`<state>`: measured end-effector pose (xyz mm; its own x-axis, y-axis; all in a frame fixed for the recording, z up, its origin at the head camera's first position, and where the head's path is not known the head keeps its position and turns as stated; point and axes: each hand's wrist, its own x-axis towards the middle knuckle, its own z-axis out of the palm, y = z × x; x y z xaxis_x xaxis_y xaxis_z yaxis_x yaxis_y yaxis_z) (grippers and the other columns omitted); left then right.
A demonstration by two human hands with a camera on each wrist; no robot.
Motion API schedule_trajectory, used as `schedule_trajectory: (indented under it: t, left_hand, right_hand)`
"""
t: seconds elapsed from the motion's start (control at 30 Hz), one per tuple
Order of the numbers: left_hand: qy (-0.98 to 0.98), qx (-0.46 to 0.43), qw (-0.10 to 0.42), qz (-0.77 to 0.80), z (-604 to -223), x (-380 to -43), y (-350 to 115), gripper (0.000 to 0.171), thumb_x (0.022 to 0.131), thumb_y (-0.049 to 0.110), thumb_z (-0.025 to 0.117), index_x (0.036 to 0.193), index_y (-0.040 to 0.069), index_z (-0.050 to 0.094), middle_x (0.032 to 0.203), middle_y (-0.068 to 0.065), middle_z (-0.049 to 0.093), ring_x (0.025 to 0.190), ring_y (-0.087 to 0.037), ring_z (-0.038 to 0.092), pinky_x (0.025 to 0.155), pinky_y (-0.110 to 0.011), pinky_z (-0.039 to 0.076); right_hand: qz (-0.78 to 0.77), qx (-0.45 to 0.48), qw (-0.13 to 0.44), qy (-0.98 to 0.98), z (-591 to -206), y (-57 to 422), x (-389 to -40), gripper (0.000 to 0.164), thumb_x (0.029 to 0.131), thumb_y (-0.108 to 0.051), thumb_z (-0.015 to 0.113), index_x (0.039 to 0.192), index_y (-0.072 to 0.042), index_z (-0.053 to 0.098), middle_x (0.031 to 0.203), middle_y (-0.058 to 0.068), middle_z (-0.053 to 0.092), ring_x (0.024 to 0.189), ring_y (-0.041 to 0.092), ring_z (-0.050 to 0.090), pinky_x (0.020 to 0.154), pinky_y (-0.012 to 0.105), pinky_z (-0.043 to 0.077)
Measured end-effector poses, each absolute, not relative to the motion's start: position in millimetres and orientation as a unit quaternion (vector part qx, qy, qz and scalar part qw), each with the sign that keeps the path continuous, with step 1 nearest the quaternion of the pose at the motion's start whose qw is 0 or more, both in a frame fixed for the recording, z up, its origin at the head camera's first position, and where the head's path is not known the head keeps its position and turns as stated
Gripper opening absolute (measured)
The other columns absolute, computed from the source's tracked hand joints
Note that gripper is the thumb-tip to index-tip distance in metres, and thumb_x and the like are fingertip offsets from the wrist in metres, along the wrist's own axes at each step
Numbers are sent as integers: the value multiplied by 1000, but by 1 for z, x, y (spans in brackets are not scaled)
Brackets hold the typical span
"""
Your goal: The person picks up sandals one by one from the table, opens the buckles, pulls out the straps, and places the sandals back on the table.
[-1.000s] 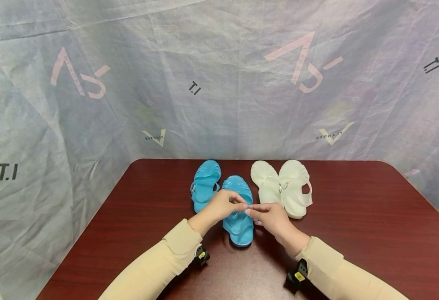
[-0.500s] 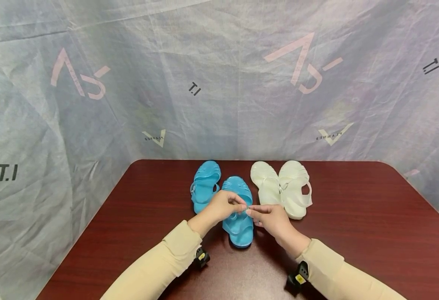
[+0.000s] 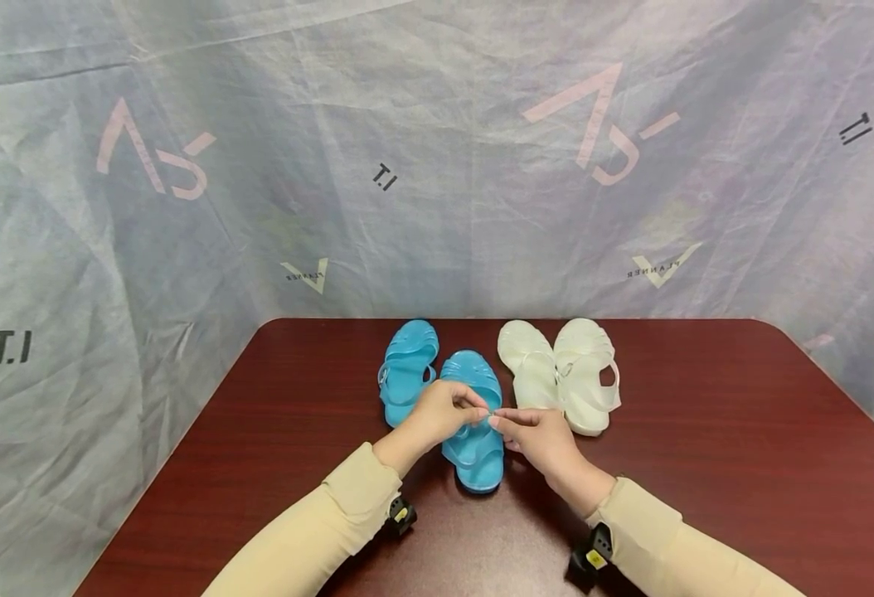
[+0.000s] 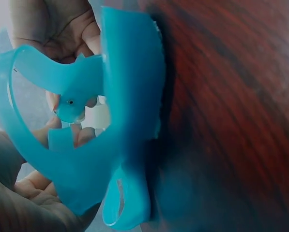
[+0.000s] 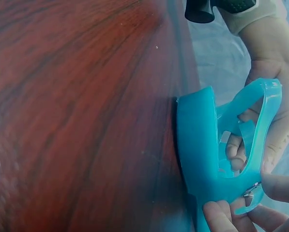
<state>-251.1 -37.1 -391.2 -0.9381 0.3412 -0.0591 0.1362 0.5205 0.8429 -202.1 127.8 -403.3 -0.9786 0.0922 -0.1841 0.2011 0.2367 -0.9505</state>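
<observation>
Left hand, right hand: both grips pinched strap of nearer blue sandal; toe faced far edge of table.

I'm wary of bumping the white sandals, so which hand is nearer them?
Right. The right hand is just in front of the white sandals; the left hand is farther left, over the nearer blue sandal.
</observation>
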Motion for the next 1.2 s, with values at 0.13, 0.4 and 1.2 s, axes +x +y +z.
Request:
schedule_trajectory:
  t: [0.13,0.4,1.2]
  left_hand:
    - [867,123,111,470,-390,-250,-35,8,89,16,70,89,10,75,75,-3,68,68,-12,61,59,-25,50]
    - [868,105,113,473,-385,-243,-33,8,89,13,71,88,7,75,74,-4,67,69,-12,61,59,-24,49]
    - [858,93,117,492,-388,-246,-42,8,88,10,71,90,4,75,76,-6,69,71,-14,64,62,-24,51]
  right_hand:
    - [-616,93,46,781,-403,128,-201,29,90,-20,69,111,0,72,106,13,70,82,16,65,81,36,58]
    - [-628,93,46,771,-402,127,-196,29,90,-18,69,110,3,72,92,9,68,78,16,63,79,35,59]
    - [-657,106,49,745,-403,130,-200,31,88,-16,71,110,6,70,87,7,68,73,14,64,77,34,59]
